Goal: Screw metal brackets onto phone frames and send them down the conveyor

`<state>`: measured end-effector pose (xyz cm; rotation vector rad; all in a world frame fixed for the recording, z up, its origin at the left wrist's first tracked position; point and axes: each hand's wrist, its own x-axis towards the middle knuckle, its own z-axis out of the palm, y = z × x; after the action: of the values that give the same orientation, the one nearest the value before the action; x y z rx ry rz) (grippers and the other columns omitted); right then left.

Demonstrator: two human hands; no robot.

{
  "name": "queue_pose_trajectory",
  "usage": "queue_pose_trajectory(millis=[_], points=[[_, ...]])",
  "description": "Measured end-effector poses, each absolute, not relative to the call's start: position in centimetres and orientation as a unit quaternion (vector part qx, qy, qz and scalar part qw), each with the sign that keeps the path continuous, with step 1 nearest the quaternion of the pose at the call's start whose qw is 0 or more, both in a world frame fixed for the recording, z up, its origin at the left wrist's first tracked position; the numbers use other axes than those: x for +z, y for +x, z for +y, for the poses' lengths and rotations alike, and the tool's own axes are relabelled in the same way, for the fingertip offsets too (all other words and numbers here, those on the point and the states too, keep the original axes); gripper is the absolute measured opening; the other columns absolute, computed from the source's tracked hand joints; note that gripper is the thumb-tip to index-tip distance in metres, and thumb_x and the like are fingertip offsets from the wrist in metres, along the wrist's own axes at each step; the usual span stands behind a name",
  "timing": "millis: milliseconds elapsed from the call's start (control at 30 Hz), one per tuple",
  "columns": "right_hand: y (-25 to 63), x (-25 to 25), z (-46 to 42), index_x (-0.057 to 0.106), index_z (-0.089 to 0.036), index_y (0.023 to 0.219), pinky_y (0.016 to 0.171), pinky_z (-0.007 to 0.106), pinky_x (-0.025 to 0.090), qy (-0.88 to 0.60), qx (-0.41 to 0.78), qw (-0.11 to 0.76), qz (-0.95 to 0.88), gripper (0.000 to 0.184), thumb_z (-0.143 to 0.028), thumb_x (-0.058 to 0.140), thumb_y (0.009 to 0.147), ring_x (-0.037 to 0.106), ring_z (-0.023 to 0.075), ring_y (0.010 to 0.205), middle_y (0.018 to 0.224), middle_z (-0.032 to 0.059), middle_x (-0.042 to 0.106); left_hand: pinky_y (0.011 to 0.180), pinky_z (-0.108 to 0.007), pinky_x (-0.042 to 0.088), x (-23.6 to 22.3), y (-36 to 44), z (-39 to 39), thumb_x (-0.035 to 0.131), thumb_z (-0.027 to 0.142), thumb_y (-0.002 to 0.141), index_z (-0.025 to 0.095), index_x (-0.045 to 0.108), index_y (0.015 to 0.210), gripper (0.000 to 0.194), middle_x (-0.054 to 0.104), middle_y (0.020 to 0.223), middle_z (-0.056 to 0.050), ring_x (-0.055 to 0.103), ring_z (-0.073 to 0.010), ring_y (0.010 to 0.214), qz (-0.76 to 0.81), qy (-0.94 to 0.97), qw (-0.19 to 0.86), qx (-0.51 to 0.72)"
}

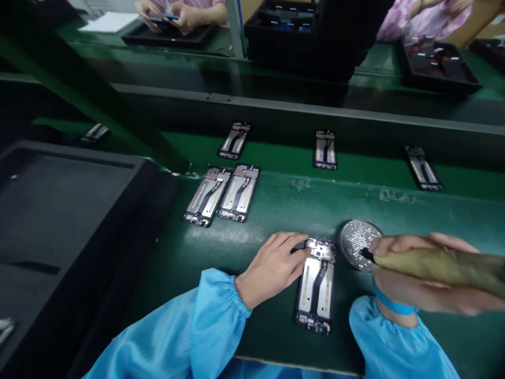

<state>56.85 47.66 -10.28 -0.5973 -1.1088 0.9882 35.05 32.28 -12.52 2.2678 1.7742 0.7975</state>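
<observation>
An opened phone [315,289] lies near the middle of the counter's [276,210] front edge. The left hand [272,268], loosely open and gripping nothing, touches its upper left corner. Just right is a round dish [342,243]; the right hand [430,295] is closed around a blurred yellow screwdriver [426,266], tip at the dish. A sideways knock from it could spill the dish; uneven finger pressure could skew the phone. Farther left lie two more phones [239,192].

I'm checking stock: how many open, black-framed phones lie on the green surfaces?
7 visible: one phone by the left hand, two paired phones beyond it, and four phones along the green rear strip. The dark green post may hide more.
</observation>
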Motion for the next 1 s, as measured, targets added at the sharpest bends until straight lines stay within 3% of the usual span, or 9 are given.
queue_pose_trajectory(millis=[100, 200, 400, 767, 833, 933, 1000], points=[[55.0, -9.6, 45.3, 0.079, -0.028, 0.119, 0.049, 0.048, 0.06, -0.212, 0.473, 0.646, -0.56, 0.065, -0.084, 0.053, 0.097, 0.069, 0.0273, 0.052, 0.072, 0.0039, 0.072, 0.109, -0.046, 0.06, -12.4, 35.1, 32.4, 0.063, 0.023, 0.113, 0.019, 0.077, 0.125, 0.018, 0.073, 0.147, -0.011, 0.069, -0.0289, 0.134, 0.59, 0.757, 0.089, 0.266], [52.5, -9.2, 43.2, 0.077, -0.027, 0.126, 0.054, 0.046, 0.061, -0.198, 0.54, 0.596, -0.56, 0.061, -0.076, 0.048, 0.104, 0.068, 0.0247, 0.055, 0.076, 0.0037, 0.075, 0.11, -0.046, 0.059, -12.4, 35.2, 32.6, 0.065, 0.024, 0.113, 0.017, 0.076, 0.125, 0.018, 0.074, 0.147, -0.012, 0.069, -0.0291, 0.135, 0.589, 0.756, 0.095, 0.269], [51.0, -9.7, 42.5, 0.076, -0.021, 0.128, 0.053, 0.041, 0.058, -0.166, 0.551, 0.594, -0.562, 0.062, -0.072, 0.05, 0.105, 0.067, 0.0229, 0.055, 0.076, 0.0036, 0.074, 0.111, -0.046, 0.058, -12.3, 35.2, 32.8, 0.062, 0.028, 0.115, 0.017, 0.078, 0.12, 0.019, 0.074, 0.147, -0.012, 0.068, -0.0289, 0.137, 0.586, 0.76, 0.099, 0.262], [50.3, -10.5, 42.0, 0.082, -0.03, 0.114, 0.047, 0.039, 0.055, -0.19, 0.553, 0.58, -0.567, 0.058, -0.08, 0.06, 0.096, 0.063, 0.0215, 0.05, 0.069, 0.0007, 0.071, 0.113, -0.045, 0.057, -12.8, 35.1, 32.9, 0.063, 0.029, 0.115, 0.019, 0.078, 0.123, 0.019, 0.073, 0.148, -0.012, 0.067, -0.0287, 0.139, 0.593, 0.749, 0.11, 0.273], [50.3, -10.7, 41.9, 0.081, -0.031, 0.111, 0.047, 0.038, 0.054, -0.187, 0.568, 0.569, -0.565, 0.053, -0.078, 0.063, 0.095, 0.062, 0.0214, 0.049, 0.067, -0.0001, 0.069, 0.112, -0.042, 0.057, -12.8, 35.4, 32.3, 0.062, 0.029, 0.115, 0.018, 0.078, 0.117, 0.019, 0.076, 0.141, -0.012, 0.069, -0.027, 0.136, 0.586, 0.743, 0.111, 0.303], [51.2, -10.6, 42.7, 0.078, -0.032, 0.118, 0.048, 0.037, 0.053, -0.197, 0.58, 0.566, -0.552, 0.042, -0.065, 0.06, 0.1, 0.063, 0.0214, 0.051, 0.07, -0.0003, 0.07, 0.106, -0.036, 0.058, -12.8, 36.7, 30.6, 0.069, 0.042, 0.111, 0.021, 0.076, 0.107, 0.023, 0.079, 0.127, -0.008, 0.073, -0.0224, 0.12, 0.468, 0.813, 0.134, 0.32], [52.7, -10.5, 43.8, 0.075, -0.033, 0.126, 0.052, 0.039, 0.056, -0.212, 0.551, 0.6, -0.54, 0.042, -0.063, 0.058, 0.103, 0.066, 0.0222, 0.055, 0.075, 0.0004, 0.072, 0.104, -0.037, 0.059, -12.8, 37.7, 29.8, 0.073, 0.056, 0.107, 0.022, 0.075, 0.116, 0.035, 0.078, 0.127, -0.006, 0.074, -0.0225, 0.115, 0.398, 0.866, 0.145, 0.265]])
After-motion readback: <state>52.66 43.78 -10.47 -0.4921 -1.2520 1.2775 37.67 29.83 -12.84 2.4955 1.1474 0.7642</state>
